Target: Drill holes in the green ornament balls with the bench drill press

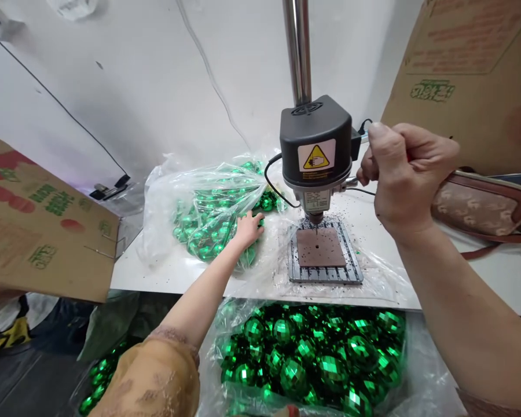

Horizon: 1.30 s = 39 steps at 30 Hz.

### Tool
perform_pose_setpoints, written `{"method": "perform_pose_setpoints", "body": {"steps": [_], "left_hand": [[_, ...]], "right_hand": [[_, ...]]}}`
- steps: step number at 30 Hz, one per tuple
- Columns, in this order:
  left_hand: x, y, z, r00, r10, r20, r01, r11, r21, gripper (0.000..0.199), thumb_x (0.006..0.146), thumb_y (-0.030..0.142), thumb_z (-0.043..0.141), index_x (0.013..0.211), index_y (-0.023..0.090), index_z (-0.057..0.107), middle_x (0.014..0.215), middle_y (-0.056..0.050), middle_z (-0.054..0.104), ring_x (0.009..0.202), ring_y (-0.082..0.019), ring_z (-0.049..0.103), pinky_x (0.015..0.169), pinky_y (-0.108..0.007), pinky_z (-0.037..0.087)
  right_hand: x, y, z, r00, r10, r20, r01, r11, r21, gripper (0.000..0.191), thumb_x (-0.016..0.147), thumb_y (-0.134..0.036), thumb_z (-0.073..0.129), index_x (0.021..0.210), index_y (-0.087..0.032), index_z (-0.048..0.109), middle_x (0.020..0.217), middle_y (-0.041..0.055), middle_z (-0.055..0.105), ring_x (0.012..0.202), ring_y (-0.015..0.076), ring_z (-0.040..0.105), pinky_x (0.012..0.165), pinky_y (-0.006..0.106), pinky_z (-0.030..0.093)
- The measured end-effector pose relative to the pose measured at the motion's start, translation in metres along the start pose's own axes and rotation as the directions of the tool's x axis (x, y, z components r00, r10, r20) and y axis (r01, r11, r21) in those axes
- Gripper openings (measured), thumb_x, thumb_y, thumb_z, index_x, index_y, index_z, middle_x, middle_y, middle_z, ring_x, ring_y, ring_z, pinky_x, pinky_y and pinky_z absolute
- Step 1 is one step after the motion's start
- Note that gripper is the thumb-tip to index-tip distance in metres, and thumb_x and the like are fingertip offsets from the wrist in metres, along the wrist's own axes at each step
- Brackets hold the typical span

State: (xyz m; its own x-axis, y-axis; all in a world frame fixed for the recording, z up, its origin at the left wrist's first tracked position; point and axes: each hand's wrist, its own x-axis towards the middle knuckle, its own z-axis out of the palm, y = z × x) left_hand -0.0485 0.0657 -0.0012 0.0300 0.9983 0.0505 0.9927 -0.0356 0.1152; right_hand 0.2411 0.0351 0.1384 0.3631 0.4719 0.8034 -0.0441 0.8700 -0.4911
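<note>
A small black drill press [316,142] stands on the white table, its bit pointing down at a brown square plate [325,248] with a hole in it. My right hand [410,168] is closed around the drill press lever, and most of the handle is hidden by the fingers. To the left, my left hand [249,229] lies against a clear plastic bag of shiny green balls [212,217]. Its fingers look spread apart, and no ball shows clearly in them. Closer to me, below the table edge, is a larger clear bag of green mirrored balls [306,359].
Dark shavings lie around the slotted grey base [351,269]. A cardboard box [47,220] stands at the left and another cardboard box [469,75] at the right. A patterned handbag [481,205] sits beyond my right wrist. Plastic film [386,278] covers part of the tabletop.
</note>
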Motion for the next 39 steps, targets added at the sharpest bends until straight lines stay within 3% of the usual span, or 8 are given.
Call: {"method": "perform_pose_setpoints", "body": {"steps": [5,8,11,14,18,23,32,39], "left_hand": [[0.0,0.004,0.006,1.0,-0.004,0.02,0.006,0.997,-0.079,0.032,0.091,0.036,0.062,0.118,0.023,0.072,0.11,-0.014,0.06,0.102,-0.032,0.063,0.093,-0.044,0.045],[-0.002,0.012,-0.001,0.994,-0.002,-0.113,-0.039,0.933,-0.357,0.036,0.094,0.042,0.057,0.122,0.023,0.07,0.106,-0.011,0.061,0.095,-0.025,0.064,0.088,-0.038,0.049],[-0.011,0.026,-0.013,0.975,-0.117,-0.19,-0.091,0.569,-0.817,0.045,0.091,0.044,0.058,0.131,0.023,0.061,0.099,-0.007,0.064,0.087,-0.02,0.065,0.08,-0.035,0.054],[-0.026,0.046,-0.021,0.994,-0.106,0.029,0.04,0.1,-0.994,0.044,0.09,0.05,0.058,0.124,0.022,0.058,0.095,-0.007,0.068,0.081,-0.021,0.068,0.074,-0.039,0.058],[-0.045,0.072,-0.02,0.984,-0.034,0.172,0.164,-0.164,-0.973,0.045,0.091,0.063,0.057,0.105,0.02,0.061,0.095,-0.012,0.071,0.089,-0.027,0.069,0.079,-0.048,0.059],[-0.064,0.098,0.0,0.965,0.029,0.262,0.263,-0.161,-0.951,0.051,0.088,0.068,0.06,0.105,0.019,0.061,0.1,-0.011,0.072,0.084,-0.022,0.067,0.071,-0.038,0.058],[-0.05,0.101,0.041,0.998,-0.055,-0.016,-0.012,0.06,-0.998,0.059,0.073,0.05,0.084,0.114,0.019,0.055,0.109,-0.008,0.072,0.104,-0.021,0.069,0.096,-0.037,0.052],[-0.044,0.11,0.057,0.996,0.017,-0.086,-0.087,0.038,-0.995,0.06,0.073,0.056,0.083,0.11,0.02,0.053,0.107,-0.008,0.072,0.103,-0.021,0.069,0.095,-0.037,0.052]], "right_hand": [[0.0,-0.002,0.002,1.0,0.009,-0.008,-0.009,1.0,-0.001,0.048,0.091,-0.016,0.059,0.051,-0.017,0.034,0.044,-0.0069,0.03,0.039,0.0015,0.033,0.041,0.023,0.021],[0.0,-0.001,0.0,1.0,-0.009,0.002,0.009,1.0,0.006,0.047,0.091,-0.019,0.061,0.051,-0.017,0.036,0.044,-0.0069,0.032,0.038,0.0021,0.033,0.04,0.024,0.022],[0.0,0.0,-0.001,1.0,-0.015,0.015,0.015,1.0,0.012,0.05,0.091,-0.029,0.065,0.052,-0.017,0.037,0.044,-0.007,0.033,0.039,0.0023,0.033,0.039,0.024,0.023],[0.0,0.002,-0.001,1.0,-0.028,0.0,0.028,1.0,0.015,0.055,0.087,-0.042,0.069,0.05,-0.017,0.037,0.043,-0.0071,0.033,0.038,0.0024,0.032,0.039,0.024,0.021],[0.002,0.005,0.001,0.999,-0.04,-0.016,0.041,0.999,0.025,0.06,0.078,-0.054,0.074,0.048,-0.018,0.036,0.041,-0.0069,0.032,0.036,0.0024,0.029,0.037,0.026,0.02],[0.004,0.006,0.001,0.999,-0.04,-0.027,0.041,0.999,0.013,0.06,0.076,-0.059,0.071,0.051,-0.019,0.034,0.044,-0.0073,0.032,0.037,0.0029,0.03,0.039,0.026,0.021],[0.004,0.007,0.0,0.998,-0.065,-0.014,0.065,0.998,-0.011,0.058,0.077,-0.062,0.068,0.054,-0.023,0.032,0.046,-0.0066,0.031,0.037,0.007,0.03,0.038,0.031,0.023],[0.002,0.004,0.0,0.998,-0.056,0.017,0.056,0.998,-0.012,0.055,0.083,-0.055,0.066,0.057,-0.021,0.032,0.051,-0.007,0.031,0.04,0.0055,0.033,0.042,0.026,0.027]]}}
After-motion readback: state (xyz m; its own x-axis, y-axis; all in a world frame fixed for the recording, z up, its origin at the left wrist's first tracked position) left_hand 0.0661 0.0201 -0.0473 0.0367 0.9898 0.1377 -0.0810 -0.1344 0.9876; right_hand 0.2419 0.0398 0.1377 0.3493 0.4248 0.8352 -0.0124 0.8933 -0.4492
